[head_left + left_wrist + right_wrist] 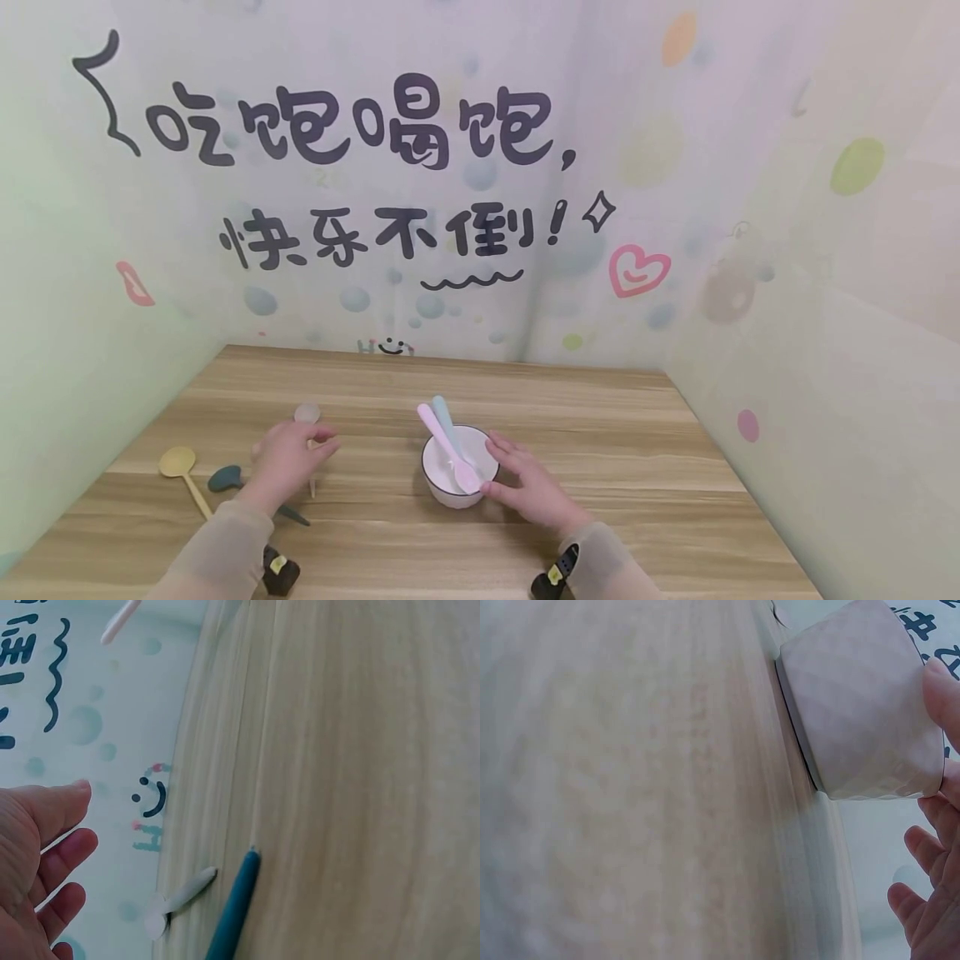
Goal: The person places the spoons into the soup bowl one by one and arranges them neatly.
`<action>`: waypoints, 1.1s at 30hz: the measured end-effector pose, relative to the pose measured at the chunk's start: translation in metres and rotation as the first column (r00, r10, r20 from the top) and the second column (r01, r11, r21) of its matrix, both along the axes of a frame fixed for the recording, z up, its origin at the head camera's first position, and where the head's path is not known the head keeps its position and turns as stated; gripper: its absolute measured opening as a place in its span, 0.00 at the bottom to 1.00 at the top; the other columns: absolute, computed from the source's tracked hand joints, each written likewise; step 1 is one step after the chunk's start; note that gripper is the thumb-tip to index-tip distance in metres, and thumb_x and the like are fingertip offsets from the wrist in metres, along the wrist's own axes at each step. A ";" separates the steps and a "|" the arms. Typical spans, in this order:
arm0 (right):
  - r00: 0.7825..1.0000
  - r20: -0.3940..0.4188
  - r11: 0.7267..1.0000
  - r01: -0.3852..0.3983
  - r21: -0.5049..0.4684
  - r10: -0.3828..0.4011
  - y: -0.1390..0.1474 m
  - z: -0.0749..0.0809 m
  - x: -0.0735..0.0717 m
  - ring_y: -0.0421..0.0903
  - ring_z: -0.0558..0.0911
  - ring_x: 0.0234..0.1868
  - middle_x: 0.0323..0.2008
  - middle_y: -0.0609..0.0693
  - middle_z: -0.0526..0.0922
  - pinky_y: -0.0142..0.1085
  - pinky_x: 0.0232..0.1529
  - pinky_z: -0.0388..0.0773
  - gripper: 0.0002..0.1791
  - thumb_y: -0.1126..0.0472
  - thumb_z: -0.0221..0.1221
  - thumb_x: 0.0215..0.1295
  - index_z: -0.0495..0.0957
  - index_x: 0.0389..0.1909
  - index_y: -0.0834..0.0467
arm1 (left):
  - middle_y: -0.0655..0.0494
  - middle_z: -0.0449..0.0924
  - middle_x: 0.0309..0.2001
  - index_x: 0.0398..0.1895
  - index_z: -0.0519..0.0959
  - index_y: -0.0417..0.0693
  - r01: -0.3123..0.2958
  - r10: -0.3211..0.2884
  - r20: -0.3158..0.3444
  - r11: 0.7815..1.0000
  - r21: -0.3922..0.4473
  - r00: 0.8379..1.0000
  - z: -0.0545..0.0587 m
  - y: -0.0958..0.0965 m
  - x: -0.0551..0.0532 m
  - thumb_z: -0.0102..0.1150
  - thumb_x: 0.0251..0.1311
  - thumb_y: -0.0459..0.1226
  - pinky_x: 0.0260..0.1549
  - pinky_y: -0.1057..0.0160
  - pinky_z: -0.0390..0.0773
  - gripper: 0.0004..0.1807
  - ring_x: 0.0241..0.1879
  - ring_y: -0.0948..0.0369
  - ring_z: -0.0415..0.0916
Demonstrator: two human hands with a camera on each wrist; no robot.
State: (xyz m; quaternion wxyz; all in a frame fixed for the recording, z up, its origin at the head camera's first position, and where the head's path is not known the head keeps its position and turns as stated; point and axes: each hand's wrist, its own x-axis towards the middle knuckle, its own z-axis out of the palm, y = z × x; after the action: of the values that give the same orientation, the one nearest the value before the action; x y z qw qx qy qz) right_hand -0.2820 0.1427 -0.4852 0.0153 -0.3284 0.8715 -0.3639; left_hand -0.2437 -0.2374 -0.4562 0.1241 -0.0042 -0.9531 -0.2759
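Note:
A white bowl [453, 500] with a dark rim stands mid-table. A pink spoon [467, 475] and a light blue spoon [441, 412] lean in it, handles up over the far rim. My right hand [536, 487] touches the bowl's right side, index finger and thumb spread along the rim; the right wrist view shows the thumb [941, 697] against its wall. To the left, my left hand [288, 462] hovers over a small whitish spoon [307, 412], partly covering it. Its fingers are loosely bent with nothing between them. A dark teal spoon [225, 477] lies partly hidden beneath the left forearm.
Further left lies a yellow spoon [178, 462], its handle running toward the left sleeve. The wooden table [600, 433] ends at a decorated wall [465, 317] behind, with walls at both sides. Both wrists carry small dark devices.

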 end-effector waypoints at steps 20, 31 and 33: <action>1.000 0.005 1.000 -0.002 0.019 0.002 0.000 0.005 0.002 0.61 0.53 0.72 0.73 0.55 0.56 0.58 0.67 0.51 0.41 0.42 0.60 0.63 0.61 0.70 0.61 | 0.36 0.75 0.55 0.54 0.78 0.42 -0.146 0.138 0.113 0.987 0.062 0.984 -0.017 -0.009 0.005 0.56 0.63 0.50 0.41 0.38 0.58 0.24 0.53 0.36 0.69; 1.000 0.016 1.000 -0.003 0.014 0.003 0.000 0.004 0.002 0.60 0.53 0.73 0.73 0.54 0.55 0.57 0.67 0.50 0.41 0.42 0.60 0.63 0.61 0.70 0.61 | 0.33 0.76 0.49 0.55 0.76 0.40 -0.232 0.223 0.192 0.972 0.029 0.956 -0.018 -0.012 0.005 0.56 0.62 0.52 0.35 0.42 0.59 0.28 0.45 0.37 0.71; 1.000 0.016 1.000 -0.002 0.015 0.002 0.000 0.004 0.002 0.60 0.53 0.73 0.73 0.55 0.55 0.56 0.67 0.50 0.41 0.42 0.60 0.63 0.61 0.70 0.61 | 0.36 0.77 0.42 0.49 0.77 0.40 -0.236 0.226 0.205 0.971 0.027 0.952 -0.019 -0.012 0.005 0.57 0.62 0.52 0.34 0.43 0.59 0.25 0.41 0.40 0.71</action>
State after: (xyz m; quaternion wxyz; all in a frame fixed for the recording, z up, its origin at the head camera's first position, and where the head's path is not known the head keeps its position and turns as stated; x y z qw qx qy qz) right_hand -0.2802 0.1423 -0.4810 0.0252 -0.3263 0.8736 -0.3602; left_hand -0.2388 -0.2499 -0.4753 0.0590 0.1384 -0.9473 -0.2829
